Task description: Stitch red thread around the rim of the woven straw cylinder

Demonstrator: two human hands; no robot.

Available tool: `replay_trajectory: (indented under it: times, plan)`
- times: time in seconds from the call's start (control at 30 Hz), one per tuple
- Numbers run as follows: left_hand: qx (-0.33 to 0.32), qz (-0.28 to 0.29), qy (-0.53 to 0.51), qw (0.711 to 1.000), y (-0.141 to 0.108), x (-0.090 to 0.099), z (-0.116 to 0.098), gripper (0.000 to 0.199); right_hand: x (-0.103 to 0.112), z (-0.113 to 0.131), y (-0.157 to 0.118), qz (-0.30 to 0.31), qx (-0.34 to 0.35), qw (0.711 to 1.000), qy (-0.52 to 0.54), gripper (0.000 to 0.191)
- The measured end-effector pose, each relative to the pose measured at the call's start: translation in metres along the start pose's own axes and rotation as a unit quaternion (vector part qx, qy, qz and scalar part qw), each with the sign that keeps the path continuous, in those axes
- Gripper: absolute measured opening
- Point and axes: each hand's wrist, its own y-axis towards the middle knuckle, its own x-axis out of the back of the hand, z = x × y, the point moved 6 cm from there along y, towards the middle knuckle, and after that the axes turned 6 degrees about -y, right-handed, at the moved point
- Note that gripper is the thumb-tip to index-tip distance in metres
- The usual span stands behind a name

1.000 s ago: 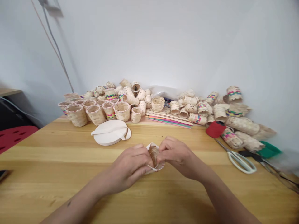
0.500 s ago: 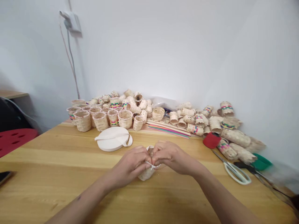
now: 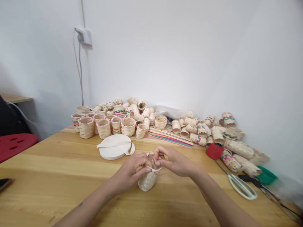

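— What are the two hands busy with?

— A small pale woven straw basket [image 3: 147, 180], standing near the front middle of the light wooden table [image 3: 47, 176]. The left hand [image 3: 129, 171] is closed around its side, thumb and fingers curled onto the weave. The right hand [image 3: 174, 161] is pinched shut on a narrow white trim strip [image 3: 153, 169] that lies along the basket's rim.

— So which step would you call this?

— By my reading, the edging: the strip is being pressed onto the mouth of the basket, part of the way round (how far round I cannot tell, since the hands cover the far side).

— And what does the next move ask for?

— A steady hold from the left hand while the basket turns a little, and a fresh pinch from the right further along the rim, keeping the strip flat and level with the edge.

— Anything near them?

— A flat white roll of tape [image 3: 115, 146] just behind the hands, a row of upright woven baskets [image 3: 104, 126] beyond it, a heap of tumbled ones [image 3: 208, 126] to the right against the wall, coloured flat sticks [image 3: 171, 136], and white-handled scissors [image 3: 241, 186] well to the right.
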Motion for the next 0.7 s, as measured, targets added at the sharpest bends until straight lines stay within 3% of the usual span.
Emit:
replay_trajectory:
  times: [0.3,0.4,0.5,0.6,0.7]
  plan:
    - [0.003,-0.009,-0.005,1.0,0.001,-0.002,0.001,0.018,-0.007,0.006,0.002,0.014,0.024,1.0,-0.005,0.011]
    - [0.029,-0.031,-0.004,0.999,0.002,0.002,0.005,0.02,-0.002,0.004,0.0,-0.053,0.026,0.996,-0.062,0.009]
    - [0.086,-0.073,-0.017,0.993,0.003,0.009,0.018,0.022,0.004,0.008,-0.007,-0.17,0.077,0.967,-0.176,0.008]
    - [0.129,-0.099,-0.041,0.986,0.002,0.012,0.03,0.023,-0.01,0.016,-0.013,-0.197,0.176,0.928,-0.264,0.012]
    - [0.134,-0.107,-0.053,0.984,0.002,0.011,0.034,0.023,-0.022,0.017,-0.012,-0.233,0.212,0.894,-0.318,0.012]
